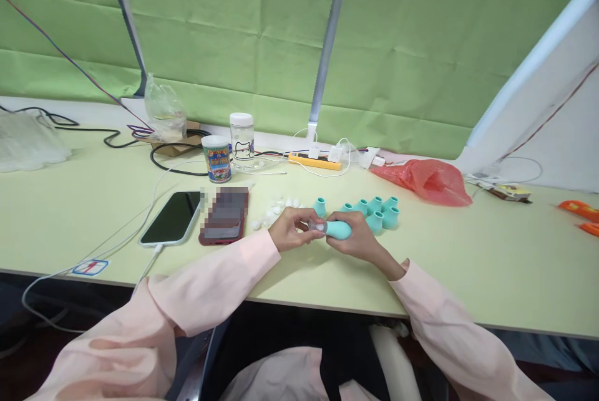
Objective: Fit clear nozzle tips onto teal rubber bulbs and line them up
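Clock centred on the held part, 12 = straight away from the wearer

Nearest: pink sleeves, left one (210, 285) at 8, right one (449, 320) at 4, both over the near edge of the pale table (468, 264)

Left hand (297, 229): nearly closed, thumb and fingers pinching the clear tip (321, 226); right hand (358, 239): wrapped around the teal bulb (339, 230). Tip and bulb are in line, bulb lying sideways with the tip toward 9, held just over the table. Can't tell how far the tip is seated, fingers in the way

9: maroon phone (223, 239), screen pixelated; farther out at 9, white-edged phone (173, 219) with a white cable (156, 253) in its near end

10: loose white pieces (276, 207), scattered just past the left hand

11: single teal piece (319, 206), upright, mouth up

1 to 2: cluster of teal pieces (390, 217), upright, partly behind the right hand

3: orange handles (580, 207) at the table's far side

2: red plastic bag (421, 183), crumpled

10: printed cup (218, 161), lidded jar (242, 139) just behind it

Just before 12: yellow power strip (316, 162), white plugs in it

Back, across 12: green cloth (397, 45), hanging, creased
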`<act>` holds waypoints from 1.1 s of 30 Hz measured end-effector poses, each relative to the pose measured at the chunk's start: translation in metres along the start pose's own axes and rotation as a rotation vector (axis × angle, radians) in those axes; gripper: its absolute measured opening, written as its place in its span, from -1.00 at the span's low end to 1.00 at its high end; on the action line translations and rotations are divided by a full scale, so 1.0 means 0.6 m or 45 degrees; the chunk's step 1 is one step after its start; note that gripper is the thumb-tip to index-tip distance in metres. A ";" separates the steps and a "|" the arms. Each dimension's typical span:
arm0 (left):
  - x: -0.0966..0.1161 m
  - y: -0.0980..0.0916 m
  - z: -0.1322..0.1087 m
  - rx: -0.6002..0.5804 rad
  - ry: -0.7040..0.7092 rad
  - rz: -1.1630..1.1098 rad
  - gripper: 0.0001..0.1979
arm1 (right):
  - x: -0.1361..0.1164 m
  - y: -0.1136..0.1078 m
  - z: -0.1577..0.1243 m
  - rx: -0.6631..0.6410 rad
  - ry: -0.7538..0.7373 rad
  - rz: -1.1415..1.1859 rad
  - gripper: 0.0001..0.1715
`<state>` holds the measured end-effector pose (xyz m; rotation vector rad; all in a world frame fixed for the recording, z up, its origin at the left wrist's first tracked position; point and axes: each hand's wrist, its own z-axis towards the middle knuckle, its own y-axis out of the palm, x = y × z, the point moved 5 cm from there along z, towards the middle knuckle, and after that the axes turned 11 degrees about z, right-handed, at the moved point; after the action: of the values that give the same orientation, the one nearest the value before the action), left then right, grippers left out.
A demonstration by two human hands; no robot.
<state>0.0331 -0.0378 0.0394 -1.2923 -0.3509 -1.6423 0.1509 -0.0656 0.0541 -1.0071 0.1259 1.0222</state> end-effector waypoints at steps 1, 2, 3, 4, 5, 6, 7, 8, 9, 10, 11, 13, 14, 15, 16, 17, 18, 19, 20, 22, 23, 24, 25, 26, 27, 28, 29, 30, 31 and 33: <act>0.001 0.000 0.000 0.007 0.005 0.021 -0.73 | -0.001 -0.001 0.001 0.009 0.004 0.007 -0.90; 0.002 0.001 0.001 0.005 0.006 0.035 -0.73 | -0.002 -0.002 0.001 0.019 0.004 0.012 -0.90; 0.003 0.001 0.001 -0.001 0.008 0.050 -0.72 | -0.003 -0.003 0.002 0.033 0.000 0.015 -0.91; 0.006 0.000 0.002 -0.001 0.017 0.073 -0.71 | -0.004 -0.004 0.002 0.054 -0.006 0.015 -0.90; 0.010 -0.002 0.002 0.010 0.036 0.107 -0.70 | -0.005 -0.006 0.002 0.088 -0.011 0.012 -0.90; 0.015 -0.005 0.002 0.028 0.060 0.148 -0.67 | -0.005 -0.009 0.002 0.135 -0.016 0.004 -0.91; 0.019 -0.011 0.003 0.052 0.085 0.192 -0.63 | -0.004 -0.013 0.002 0.196 -0.020 -0.009 -0.91; 0.023 -0.017 0.003 0.078 0.108 0.244 -0.60 | -0.004 -0.018 0.002 0.264 -0.024 -0.026 -0.91; 0.026 -0.023 0.004 0.102 0.129 0.307 -0.58 | -0.003 -0.023 0.001 0.330 -0.028 -0.045 -0.92; 0.027 -0.030 0.005 0.123 0.144 0.386 -0.60 | -0.002 -0.027 0.000 0.383 -0.031 -0.061 -0.92; 0.027 -0.035 0.006 0.138 0.162 0.496 -0.64 | -0.002 -0.030 -0.001 0.420 -0.034 -0.073 -0.92; 0.024 -0.039 0.008 0.144 0.217 0.804 -0.74 | -0.001 -0.034 -0.002 0.454 -0.037 -0.087 -0.92; 0.020 -0.036 0.009 0.107 0.253 0.965 -0.77 | -0.002 -0.034 -0.003 0.463 -0.038 -0.094 -0.91; 0.015 -0.030 0.009 0.055 0.287 1.109 -0.77 | -0.002 -0.034 -0.003 0.470 -0.038 -0.102 -0.91; 0.009 -0.023 0.009 -0.006 0.319 1.229 -0.75 | -0.002 -0.034 -0.004 0.477 -0.040 -0.110 -0.91; 0.003 -0.015 0.008 -0.077 0.350 1.327 -0.73 | -0.002 -0.034 -0.004 0.482 -0.041 -0.117 -0.91; -0.002 -0.008 0.006 -0.143 0.371 1.404 -0.71 | -0.003 -0.033 -0.005 0.484 -0.044 -0.122 -0.91; -0.006 -0.002 0.004 -0.200 0.384 1.465 -0.70 | -0.003 -0.032 -0.005 0.483 -0.046 -0.124 -0.91; -0.009 0.002 0.003 -0.248 0.389 1.511 -0.69 | -0.003 -0.031 -0.005 0.482 -0.050 -0.126 -0.91; -0.009 0.004 0.002 -0.300 0.378 1.577 -0.67 | -0.004 -0.031 -0.005 0.482 -0.055 -0.128 -0.90; -0.008 0.003 0.002 -0.308 0.371 1.603 -0.65 | -0.004 -0.031 -0.005 0.484 -0.056 -0.129 -0.90; -0.005 0.001 0.002 -0.309 0.368 1.626 -0.64 | -0.004 -0.031 -0.005 0.485 -0.056 -0.129 -0.90; -0.002 -0.002 0.003 -0.309 0.367 1.646 -0.64 | -0.005 -0.031 -0.005 0.485 -0.056 -0.129 -0.90; 0.000 -0.004 0.004 -0.311 0.364 1.661 -0.66 | -0.005 -0.031 -0.005 0.483 -0.057 -0.130 -0.90; 0.001 -0.007 0.005 -0.316 0.353 1.670 -0.68 | -0.006 -0.031 -0.004 0.481 -0.060 -0.133 -0.90; 0.001 -0.009 0.005 -0.326 0.334 1.673 -0.70 | -0.006 -0.030 -0.004 0.480 -0.065 -0.136 -0.90; -0.001 -0.010 0.006 -0.339 0.312 1.669 -0.73 | -0.006 -0.030 -0.004 0.478 -0.072 -0.139 -0.90; -0.004 -0.010 0.006 -0.356 0.291 1.661 -0.75 | -0.006 -0.029 -0.004 0.475 -0.078 -0.143 -0.90; -0.007 -0.010 0.006 -0.372 0.273 1.651 -0.76 | -0.006 -0.028 -0.005 0.473 -0.083 -0.147 -0.91; -0.014 -0.008 0.005 -0.396 0.251 1.633 -0.80 | -0.006 -0.027 -0.005 0.469 -0.088 -0.151 -0.91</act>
<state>0.0306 -0.0295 0.0350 -1.1315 0.7619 -0.6833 0.1622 -0.0725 0.0648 -0.6364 0.1880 0.8844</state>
